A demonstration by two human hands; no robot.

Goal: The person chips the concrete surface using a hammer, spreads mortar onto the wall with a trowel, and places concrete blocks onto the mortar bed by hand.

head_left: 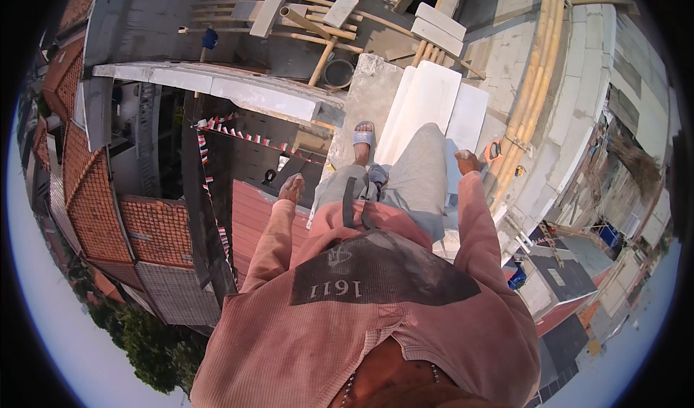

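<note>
My left hand [292,189] hangs out beside my left leg above the drop, its fingers loosely bent and apart, with nothing seen in it. My right hand [468,162] is beside my right thigh, fingers curled in, and nothing shows in it. Just to its right lies an orange-handled tool, looking like a handsaw [493,150], against the bamboo poles [533,82]. Pale lightweight concrete blocks [426,97] lie under and beside my right leg. My left foot, in a grey-blue sandal [363,134], stands on a rough concrete ledge [369,90].
Ahead are a bamboo scaffold [311,24] with blocks laid on it and a round dark bucket [338,73]. To the left, the edge falls away to a lower level with red-and-white bunting [249,136], a red metal roof [253,216] and tiled roofs [155,223].
</note>
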